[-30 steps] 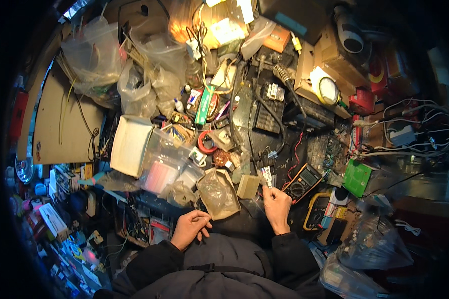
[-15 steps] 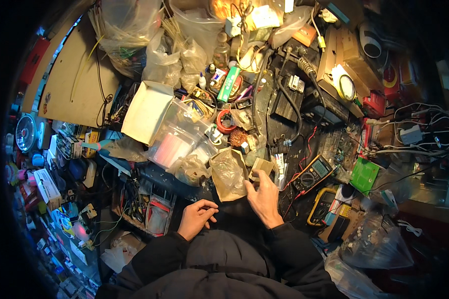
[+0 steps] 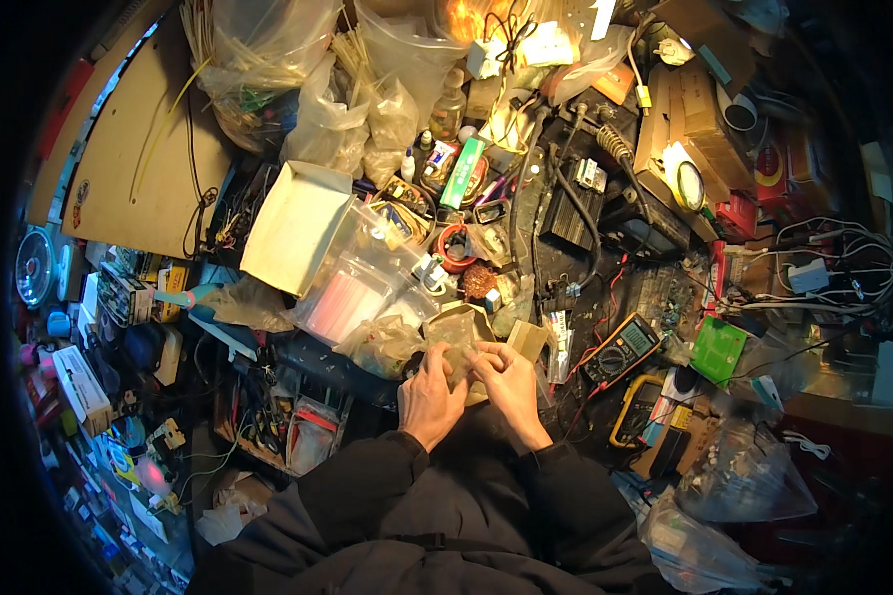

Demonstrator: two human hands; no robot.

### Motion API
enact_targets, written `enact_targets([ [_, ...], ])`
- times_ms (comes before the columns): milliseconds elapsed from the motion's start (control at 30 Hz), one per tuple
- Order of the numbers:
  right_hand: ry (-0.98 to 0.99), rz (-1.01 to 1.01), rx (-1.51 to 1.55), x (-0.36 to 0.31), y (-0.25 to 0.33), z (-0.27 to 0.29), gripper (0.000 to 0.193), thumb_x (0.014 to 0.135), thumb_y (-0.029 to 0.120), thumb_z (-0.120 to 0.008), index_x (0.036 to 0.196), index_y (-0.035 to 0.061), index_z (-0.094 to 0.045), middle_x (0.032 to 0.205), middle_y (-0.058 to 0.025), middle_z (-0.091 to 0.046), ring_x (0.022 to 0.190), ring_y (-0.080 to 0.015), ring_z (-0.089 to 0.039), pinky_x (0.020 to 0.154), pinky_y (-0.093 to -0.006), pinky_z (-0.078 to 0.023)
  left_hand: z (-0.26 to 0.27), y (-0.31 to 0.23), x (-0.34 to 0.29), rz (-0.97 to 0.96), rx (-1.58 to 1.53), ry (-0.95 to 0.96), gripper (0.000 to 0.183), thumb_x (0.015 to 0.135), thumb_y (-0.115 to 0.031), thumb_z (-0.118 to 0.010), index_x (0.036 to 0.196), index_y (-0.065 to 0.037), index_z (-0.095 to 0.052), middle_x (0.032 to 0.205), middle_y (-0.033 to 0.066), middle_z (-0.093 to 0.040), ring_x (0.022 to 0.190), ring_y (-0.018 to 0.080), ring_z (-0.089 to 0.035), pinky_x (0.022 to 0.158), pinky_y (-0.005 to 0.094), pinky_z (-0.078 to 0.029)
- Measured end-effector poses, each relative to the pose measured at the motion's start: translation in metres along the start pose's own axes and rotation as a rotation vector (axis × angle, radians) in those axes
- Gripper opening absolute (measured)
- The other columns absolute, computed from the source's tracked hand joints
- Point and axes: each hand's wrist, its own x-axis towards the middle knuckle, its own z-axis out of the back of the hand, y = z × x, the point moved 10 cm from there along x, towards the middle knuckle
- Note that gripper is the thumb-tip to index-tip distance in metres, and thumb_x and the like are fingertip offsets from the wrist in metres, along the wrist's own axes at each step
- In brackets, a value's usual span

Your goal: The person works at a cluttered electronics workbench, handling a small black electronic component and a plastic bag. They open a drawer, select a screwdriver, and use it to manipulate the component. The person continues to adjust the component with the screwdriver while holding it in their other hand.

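A small open cardboard box (image 3: 478,317) stands in front of me at the workbench's near edge. The crumpled clear plastic bag (image 3: 456,335) in it reaches up to my fingertips. My left hand (image 3: 432,399) is closed on the bag's left side, fingers bent. Beside it, almost touching, my right hand (image 3: 507,389) pinches the bag's right side between thumb and fingers. Both hands cover the near part of the box. What lies inside the bag cannot be made out. Left of the box is another crumpled clear bag (image 3: 385,347).
Zip bags with pink contents (image 3: 342,297) and a pale box lid (image 3: 296,228) lie to the left. A yellow-black multimeter (image 3: 620,349) and a green board (image 3: 717,344) sit at right. Behind are a red wire coil (image 3: 453,248) and a black finned metal box (image 3: 573,216).
Both hands have come together over the cardboard box. My left hand moved right and up from my lap; my right moved slightly left. Both now grip the plastic bag.
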Motion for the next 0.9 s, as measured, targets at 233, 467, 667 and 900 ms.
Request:
enact_targets([
  [233,0.078,0.094,-0.084,-0.017,0.014,0.013,0.034,0.102,0.001,-0.08,0.132,-0.0123,-0.072,0.11,-0.0138,-0.086,0.098,-0.0144,-0.081,0.085,-0.0281,-0.064,0.018,-0.015,-0.005,-0.13,0.098,-0.088,0.031,0.089,-0.005,-0.081,0.116,-0.008,-0.066,0.101,0.0113,-0.069,0.091,0.0377,-0.074,0.076,0.0481,-0.059],
  [467,-0.093,0.466,-0.589,-0.037,0.031,0.022,0.028,0.089,0.01,-0.09,0.11,-0.0032,-0.076,0.098,-0.0185,-0.08,0.083,-0.029,-0.081,0.074,-0.0392,-0.061,0.029,-0.027,-0.019,-0.052,-0.019,-0.171,0.021,0.088,0.007,-0.079,0.104,-0.001,-0.069,0.096,0.0106,-0.067,0.076,0.0247,-0.072,0.064,0.036,-0.057],
  [667,-0.046,0.524,-0.436,-0.033,0.031,0.007,0.027,0.09,0.002,-0.086,0.111,-0.0003,-0.069,0.096,-0.0177,-0.076,0.083,-0.031,-0.079,0.075,-0.0423,-0.061,0.033,-0.032,-0.019,-0.001,-0.001,-0.164,0.023,0.086,0.011,-0.075,0.104,-0.002,-0.069,0.095,0.0099,-0.062,0.074,0.0232,-0.066,0.067,0.0363,-0.056],
  [900,0.194,0.368,-0.322,-0.015,0.03,0.016,0.026,0.097,0.005,-0.083,0.121,-0.0037,-0.078,0.105,-0.0144,-0.083,0.087,-0.0179,-0.08,0.079,-0.0332,-0.062,0.042,-0.029,-0.023,0.058,-0.034,-0.114,0.022,0.087,0.011,-0.075,0.104,-0.003,-0.07,0.099,0.0098,-0.064,0.082,0.0259,-0.074,0.069,0.0366,-0.059],
])
